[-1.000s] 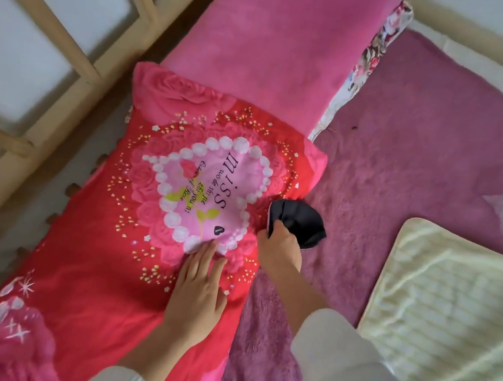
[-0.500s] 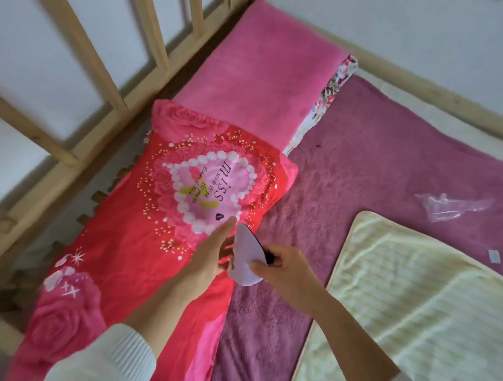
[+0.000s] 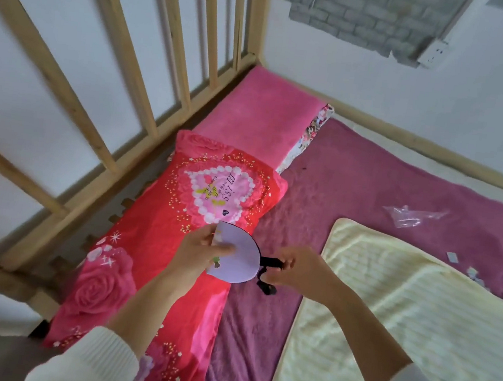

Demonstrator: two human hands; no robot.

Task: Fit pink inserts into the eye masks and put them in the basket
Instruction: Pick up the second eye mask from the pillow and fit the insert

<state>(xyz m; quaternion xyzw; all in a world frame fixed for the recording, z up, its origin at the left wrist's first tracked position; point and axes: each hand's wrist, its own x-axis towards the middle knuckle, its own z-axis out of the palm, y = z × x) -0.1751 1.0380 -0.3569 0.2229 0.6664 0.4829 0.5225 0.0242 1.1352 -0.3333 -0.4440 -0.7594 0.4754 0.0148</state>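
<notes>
Presently held above the bed, one eye mask (image 3: 237, 258): pale lilac face turned up, dark edging, small printed motif near its left edge. Position: over the near edge of the red rose-print quilt (image 3: 150, 257), where that meets the purple blanket (image 3: 353, 185).

Left hand (image 3: 197, 251): fingers closed on the mask's left side, thumb across its face. White knit sleeve (image 3: 86, 362) at the wrist.

Right hand (image 3: 294, 271): fingers pinched on the black strap (image 3: 269, 263) at the mask's right end; a loose strap end hangs down below the hand.

Bedding: pink plush pillow (image 3: 261, 113) beyond the quilt, against the wooden bed rail (image 3: 148, 95); cream striped blanket (image 3: 410, 325) to the right, lying on the purple blanket.

Loose items: clear plastic wrapper (image 3: 406, 216) on the purple blanket, well apart from the hands; small pale scraps (image 3: 452, 257) beside the cream blanket's far edge, too small to identify.

Backdrop: white wall (image 3: 409, 92).
</notes>
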